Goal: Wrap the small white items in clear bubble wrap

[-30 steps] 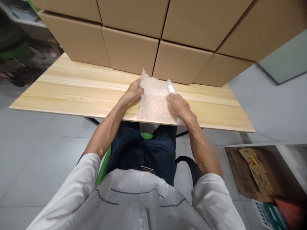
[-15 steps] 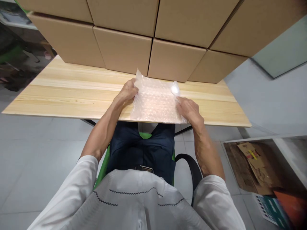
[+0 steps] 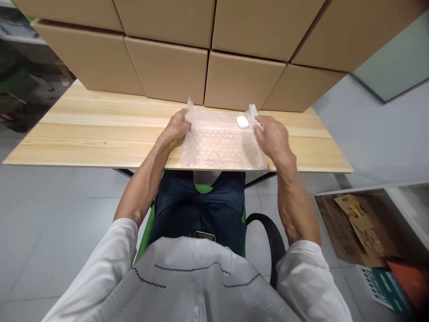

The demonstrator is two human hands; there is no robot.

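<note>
A seated person looks down at their own two bare hands working at the near edge of a pale wooden table (image 3: 100,134). A sheet of clear bubble wrap (image 3: 219,145) lies flat on the table directly in front of the person, its near edge reaching the table's edge. The left hand (image 3: 174,129) grips the sheet's left edge near the far corner, fingers curled over it so that the corner lifts off the wood. The right hand (image 3: 273,138) pinches the sheet's right edge near its far corner, which is also raised. A small white rounded object (image 3: 242,121) rests on the bubble wrap near that far right corner, just beside the right hand's fingertips; whether they touch it cannot be told. A wall of stacked brown cardboard boxes (image 3: 208,53) stands along the far side of the table. To the right, on the floor, an open white bin (image 3: 385,197) holds flattened cardboard scraps (image 3: 355,223).
</note>
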